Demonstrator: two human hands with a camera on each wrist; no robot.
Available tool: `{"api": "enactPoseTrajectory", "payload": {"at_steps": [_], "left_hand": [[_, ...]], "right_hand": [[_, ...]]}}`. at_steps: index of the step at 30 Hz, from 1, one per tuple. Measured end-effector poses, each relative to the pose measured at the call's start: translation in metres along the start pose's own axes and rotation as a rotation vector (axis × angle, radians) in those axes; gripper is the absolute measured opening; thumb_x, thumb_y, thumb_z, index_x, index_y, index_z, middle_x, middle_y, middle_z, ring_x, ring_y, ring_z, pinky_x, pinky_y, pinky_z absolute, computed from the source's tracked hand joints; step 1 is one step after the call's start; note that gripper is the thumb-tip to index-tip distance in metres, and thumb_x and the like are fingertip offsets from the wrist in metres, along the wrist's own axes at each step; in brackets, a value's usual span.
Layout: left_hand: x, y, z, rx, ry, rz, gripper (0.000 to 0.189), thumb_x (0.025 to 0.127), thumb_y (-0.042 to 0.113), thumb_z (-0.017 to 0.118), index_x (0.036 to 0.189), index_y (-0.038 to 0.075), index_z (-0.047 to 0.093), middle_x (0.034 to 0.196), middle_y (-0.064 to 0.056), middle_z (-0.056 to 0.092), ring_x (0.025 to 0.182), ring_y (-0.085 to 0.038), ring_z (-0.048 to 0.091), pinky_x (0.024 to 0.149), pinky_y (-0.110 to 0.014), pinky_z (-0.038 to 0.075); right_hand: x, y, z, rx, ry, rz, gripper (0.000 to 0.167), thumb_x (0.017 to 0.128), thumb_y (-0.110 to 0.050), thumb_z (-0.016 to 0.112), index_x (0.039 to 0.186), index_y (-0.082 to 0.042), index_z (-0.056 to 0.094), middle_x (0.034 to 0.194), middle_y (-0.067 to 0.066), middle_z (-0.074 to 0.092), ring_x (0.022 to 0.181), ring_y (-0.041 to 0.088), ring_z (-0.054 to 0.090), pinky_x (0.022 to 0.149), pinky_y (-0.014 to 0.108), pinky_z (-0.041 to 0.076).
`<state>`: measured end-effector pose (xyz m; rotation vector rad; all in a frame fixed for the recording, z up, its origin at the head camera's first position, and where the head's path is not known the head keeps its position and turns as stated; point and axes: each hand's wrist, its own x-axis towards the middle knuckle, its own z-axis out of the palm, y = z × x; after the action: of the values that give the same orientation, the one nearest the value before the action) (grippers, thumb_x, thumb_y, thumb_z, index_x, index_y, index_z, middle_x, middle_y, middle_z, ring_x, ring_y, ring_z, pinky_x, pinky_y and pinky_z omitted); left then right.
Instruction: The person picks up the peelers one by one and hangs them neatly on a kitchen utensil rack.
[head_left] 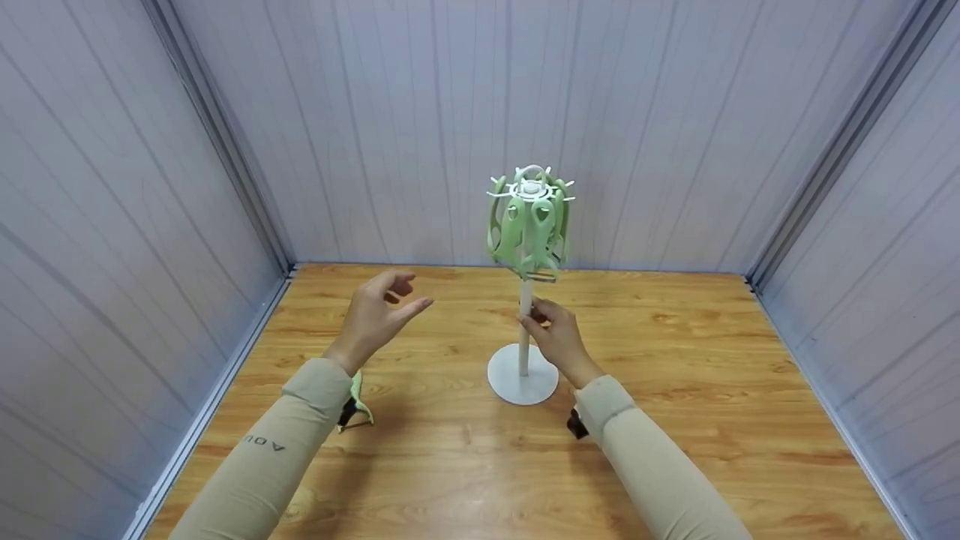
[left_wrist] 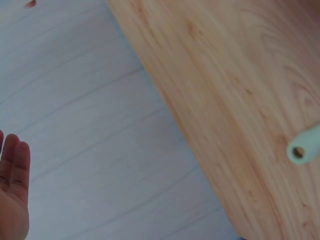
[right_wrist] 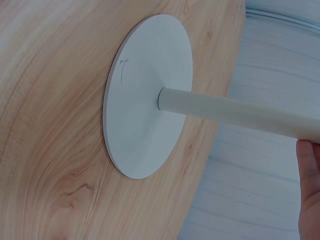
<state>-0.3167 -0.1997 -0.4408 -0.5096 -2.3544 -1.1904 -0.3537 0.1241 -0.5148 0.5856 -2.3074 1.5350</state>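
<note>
A white stand (head_left: 524, 349) stands upright on the wooden table. Its round base (right_wrist: 142, 125) lies flat, and its pole rises to a spoked top (head_left: 531, 189). Several light green peelers (head_left: 538, 234) hang from the hooks. My right hand (head_left: 559, 337) pinches the pole below them, fingertips and thumb against it. To the left of the stand, my left hand (head_left: 375, 316) is raised, holding nothing, its fingers loosely bent and thumb apart. Another green peeler (head_left: 361, 405) lies on the table, partly hidden by the left forearm; its handle end with a hole (left_wrist: 305, 145) shows in the left wrist view.
Pale panelled walls (head_left: 420, 135) enclose the back and both sides of the wooden table (head_left: 450, 465). Metal frame strips (head_left: 217, 135) run along the corners. A small black object (head_left: 577, 424) shows at the right wrist.
</note>
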Motion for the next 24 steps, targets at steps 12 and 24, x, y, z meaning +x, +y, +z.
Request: {"api": "enactPoseTrajectory", "payload": {"at_steps": [12, 24], "left_hand": [[-0.033, -0.028, -0.022, 0.108, -0.06, -0.095, 0.045, 0.097, 0.024, 0.085, 0.133, 0.0, 0.072, 0.113, -0.018, 0.075, 0.105, -0.034, 0.071, 0.094, -0.051, 0.061], [-0.065, -0.053, -0.032, 0.197, -0.123, -0.153, 0.048, 0.097, 0.029, 0.086, 0.134, 0.0, 0.072, 0.112, -0.018, 0.075, 0.102, -0.036, 0.071, 0.089, -0.054, 0.061]], "right_hand": [[0.0, 0.001, 0.0, 0.019, 0.003, 0.001, 0.025, 0.102, -0.005, 0.074, 0.126, 0.003, 0.076, 0.098, 0.017, 0.077, 0.086, 0.019, 0.07, 0.075, 0.027, 0.063], [-0.001, 0.001, 0.001, 0.009, 0.008, -0.021, 0.022, 0.102, -0.007, 0.075, 0.121, 0.003, 0.078, 0.095, 0.018, 0.077, 0.084, 0.016, 0.069, 0.072, 0.022, 0.06]]}}
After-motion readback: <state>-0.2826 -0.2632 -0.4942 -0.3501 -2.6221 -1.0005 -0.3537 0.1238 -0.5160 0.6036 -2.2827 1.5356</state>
